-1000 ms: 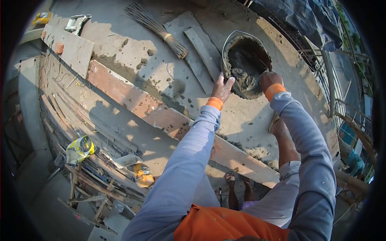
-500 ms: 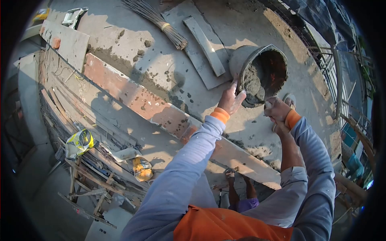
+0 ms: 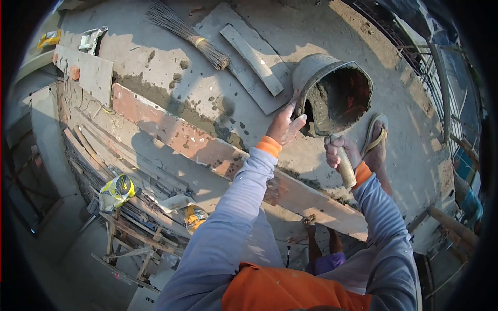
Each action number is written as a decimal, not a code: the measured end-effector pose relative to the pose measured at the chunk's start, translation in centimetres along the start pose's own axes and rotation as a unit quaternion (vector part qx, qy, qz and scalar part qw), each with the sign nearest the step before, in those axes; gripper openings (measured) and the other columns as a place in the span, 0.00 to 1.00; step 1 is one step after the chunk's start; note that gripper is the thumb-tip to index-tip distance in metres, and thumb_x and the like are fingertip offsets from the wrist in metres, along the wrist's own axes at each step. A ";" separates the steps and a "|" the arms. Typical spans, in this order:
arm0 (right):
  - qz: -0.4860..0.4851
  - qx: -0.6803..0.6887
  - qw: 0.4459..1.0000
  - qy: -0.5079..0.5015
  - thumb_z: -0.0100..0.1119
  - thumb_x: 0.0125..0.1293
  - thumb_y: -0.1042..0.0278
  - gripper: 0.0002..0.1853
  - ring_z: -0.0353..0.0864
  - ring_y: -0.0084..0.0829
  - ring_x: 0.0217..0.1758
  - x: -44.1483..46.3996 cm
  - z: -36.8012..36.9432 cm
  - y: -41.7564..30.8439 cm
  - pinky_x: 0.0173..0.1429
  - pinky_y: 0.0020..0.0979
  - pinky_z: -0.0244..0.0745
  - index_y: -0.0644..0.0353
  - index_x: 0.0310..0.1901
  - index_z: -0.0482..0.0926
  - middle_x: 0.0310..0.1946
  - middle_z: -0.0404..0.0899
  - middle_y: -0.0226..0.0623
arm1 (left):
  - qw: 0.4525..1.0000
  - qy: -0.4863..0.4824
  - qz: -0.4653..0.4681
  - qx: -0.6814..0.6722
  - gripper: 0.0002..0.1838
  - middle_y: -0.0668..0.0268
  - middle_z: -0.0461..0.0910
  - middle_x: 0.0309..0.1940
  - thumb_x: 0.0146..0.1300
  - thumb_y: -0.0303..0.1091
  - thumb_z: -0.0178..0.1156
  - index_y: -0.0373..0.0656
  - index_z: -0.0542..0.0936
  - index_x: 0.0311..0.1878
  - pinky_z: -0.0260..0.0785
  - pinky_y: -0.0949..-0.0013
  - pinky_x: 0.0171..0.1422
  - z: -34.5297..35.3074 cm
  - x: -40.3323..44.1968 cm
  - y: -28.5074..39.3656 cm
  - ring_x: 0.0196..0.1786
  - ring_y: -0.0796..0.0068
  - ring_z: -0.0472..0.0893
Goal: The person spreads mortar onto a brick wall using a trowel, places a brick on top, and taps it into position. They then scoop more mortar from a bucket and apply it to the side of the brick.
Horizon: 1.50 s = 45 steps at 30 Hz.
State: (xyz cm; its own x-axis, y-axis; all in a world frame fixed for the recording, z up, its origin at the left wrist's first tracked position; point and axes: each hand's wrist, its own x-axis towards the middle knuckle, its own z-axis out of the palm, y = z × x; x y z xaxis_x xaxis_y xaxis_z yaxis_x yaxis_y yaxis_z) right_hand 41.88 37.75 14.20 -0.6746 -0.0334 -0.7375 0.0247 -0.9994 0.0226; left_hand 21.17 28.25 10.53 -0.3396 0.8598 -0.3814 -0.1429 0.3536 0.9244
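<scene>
A tilted bucket (image 3: 314,70) rests on the concrete floor, its mouth turned toward me and its inner wall coated with wet grey mortar (image 3: 320,98). My left hand (image 3: 285,124) grips the near-left side of the bucket's rim, the thumb sticking out. In my right hand (image 3: 343,150) is a trowel with a pale wooden handle (image 3: 346,168), the fingers wrapped round it near the blade. The trowel blade reaches to the bucket's lower lip; I cannot make out its outline clearly against the mortar.
A long mortar-stained plank (image 3: 207,147) runs diagonally across the floor. Beyond lie a stick broom (image 3: 210,52) and boards (image 3: 251,59). Scrap wood (image 3: 145,236) and a yellow-grey bag (image 3: 116,193) are at left. My sandalled foot (image 3: 377,135) stands at right; another person's legs (image 3: 324,246) show below.
My right hand has drawn back and down, and the trowel handle now shows. The mortar lump seen at the bucket's mouth is no longer visible there. My left hand stays on the rim.
</scene>
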 end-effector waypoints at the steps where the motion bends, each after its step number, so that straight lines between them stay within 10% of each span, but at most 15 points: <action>1: -0.019 0.038 0.999 -0.015 0.45 0.60 0.66 0.13 0.67 0.24 0.14 -0.6 0.5 0.3 0.18 0.28 0.68 0.65 0.40 0.71 0.20 0.68 0.31 | 1.000 0.001 0.005 -0.002 0.32 0.60 0.76 0.52 0.62 0.40 0.59 0.32 0.64 0.65 0.63 0.74 0.60 -0.1 0.1 0.3 0.50 0.77 0.72; 6: 0.036 -0.022 0.999 -0.006 0.46 0.58 0.69 0.10 0.68 0.25 0.13 -5.0 2.6 -3.1 0.17 0.28 0.69 0.65 0.38 0.71 0.20 0.69 0.33 | 1.000 -0.014 -0.017 -0.019 0.33 0.57 0.75 0.54 0.61 0.40 0.59 0.31 0.63 0.65 0.63 0.73 0.61 -0.5 0.5 0.4 0.52 0.75 0.72; 8: -0.002 -0.378 0.917 0.123 0.50 0.57 0.72 0.06 0.71 0.26 0.14 -6.3 4.1 -4.6 0.16 0.27 0.68 0.63 0.36 0.71 0.21 0.71 0.34 | 1.000 -0.008 0.010 0.005 0.34 0.55 0.74 0.54 0.60 0.41 0.59 0.30 0.63 0.65 0.63 0.72 0.61 -0.7 0.8 0.0 0.52 0.73 0.72; 13: -0.045 -0.559 0.793 0.239 0.53 0.56 0.71 0.08 0.74 0.32 0.14 -0.7 6.4 -6.2 0.18 0.30 0.71 0.68 0.34 0.73 0.18 0.71 0.37 | 0.999 -0.023 0.008 0.029 0.36 0.52 0.73 0.56 0.60 0.43 0.58 0.31 0.62 0.66 0.61 0.71 0.63 -0.4 0.2 -0.3 0.56 0.69 0.72; 15: 0.077 -0.774 0.558 0.290 0.51 0.55 0.69 0.12 0.77 0.39 0.15 2.5 4.8 -6.0 0.22 0.35 0.75 0.71 0.34 0.77 0.20 0.75 0.44 | 0.999 -0.019 0.020 0.023 0.35 0.49 0.67 0.62 0.60 0.39 0.57 0.31 0.60 0.67 0.57 0.71 0.67 -0.4 -0.3 0.7 0.63 0.65 0.67; 16: 0.073 -0.774 0.558 0.290 0.51 0.55 0.69 0.12 0.77 0.39 0.15 2.7 4.3 -6.7 0.22 0.35 0.75 0.71 0.34 0.77 0.20 0.75 0.44 | 0.999 -0.012 0.032 0.015 0.35 0.46 0.61 0.68 0.60 0.34 0.56 0.31 0.58 0.68 0.53 0.71 0.71 -0.4 -0.4 1.1 0.70 0.61 0.63; 18: 0.174 -0.866 0.389 0.261 0.50 0.54 0.67 0.14 0.83 0.45 0.26 1.2 2.8 -8.5 0.34 0.38 0.78 0.68 0.36 0.80 0.27 0.80 0.49 | 0.999 -0.013 0.038 0.017 0.35 0.47 0.61 0.68 0.60 0.34 0.56 0.30 0.58 0.68 0.53 0.71 0.71 -0.5 -0.3 0.3 0.70 0.60 0.62; 21: -0.029 -0.910 0.257 0.323 0.49 0.53 0.69 0.14 0.83 0.46 0.37 -5.3 6.2 -8.3 0.43 0.39 0.77 0.65 0.37 0.80 0.33 0.81 0.49 | 0.999 0.009 0.040 0.003 0.39 0.49 0.69 0.61 0.60 0.46 0.58 0.33 0.59 0.69 0.56 0.69 0.68 -0.2 0.2 0.3 0.63 0.62 0.70; 26: -0.139 -0.865 0.247 0.415 0.53 0.53 0.68 0.07 0.80 0.50 0.40 -2.3 3.9 -7.0 0.45 0.47 0.75 0.61 0.32 0.78 0.34 0.80 0.50 | 0.997 0.030 0.070 -0.014 0.38 0.50 0.73 0.58 0.60 0.44 0.59 0.33 0.60 0.68 0.60 0.70 0.66 0.3 1.1 -1.2 0.59 0.67 0.72; 36: -0.144 -0.827 0.496 0.223 0.56 0.50 0.62 0.15 0.78 0.57 0.35 0.6 0.2 -5.0 0.42 0.48 0.74 0.62 0.37 0.78 0.26 0.78 0.58 | 0.997 0.002 0.018 -0.081 0.31 0.58 0.76 0.53 0.61 0.44 0.59 0.33 0.67 0.63 0.64 0.70 0.60 -0.6 2.2 0.4 0.52 0.72 0.73; 39: -0.158 -0.871 0.373 0.279 0.56 0.51 0.65 0.12 0.79 0.53 0.35 -1.7 1.3 -4.7 0.40 0.46 0.73 0.60 0.37 0.78 0.29 0.79 0.53 | 0.998 0.008 -0.010 -0.055 0.34 0.47 0.71 0.60 0.59 0.37 0.56 0.32 0.61 0.67 0.59 0.70 0.66 -0.7 1.5 0.9 0.62 0.64 0.71; 41: -0.304 -0.884 0.196 0.296 0.57 0.53 0.66 0.10 0.80 0.48 0.36 -3.5 1.6 -4.6 0.40 0.43 0.73 0.58 0.36 0.77 0.32 0.78 0.48 | 0.999 0.019 -0.003 -0.040 0.32 0.53 0.73 0.56 0.60 0.39 0.57 0.33 0.63 0.65 0.61 0.70 0.64 -0.4 1.1 0.5 0.57 0.69 0.72; 45: -0.275 -0.866 0.238 0.343 0.55 0.56 0.65 0.09 0.81 0.44 0.37 -6.3 3.5 -4.8 0.43 0.41 0.74 0.58 0.37 0.77 0.34 0.78 0.43 | 0.998 0.037 0.023 -0.046 0.31 0.58 0.76 0.52 0.61 0.40 0.57 0.34 0.65 0.64 0.63 0.71 0.61 0.2 0.8 -1.2 0.52 0.73 0.73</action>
State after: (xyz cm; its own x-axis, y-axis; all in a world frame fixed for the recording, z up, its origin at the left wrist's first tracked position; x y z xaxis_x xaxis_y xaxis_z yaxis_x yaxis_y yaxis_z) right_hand 43.41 42.74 21.08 -0.6626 0.7031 -0.2580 0.7397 0.6683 -0.0787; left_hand 21.22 28.64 9.14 -0.4149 0.8435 -0.3412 -0.2092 0.2765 0.9380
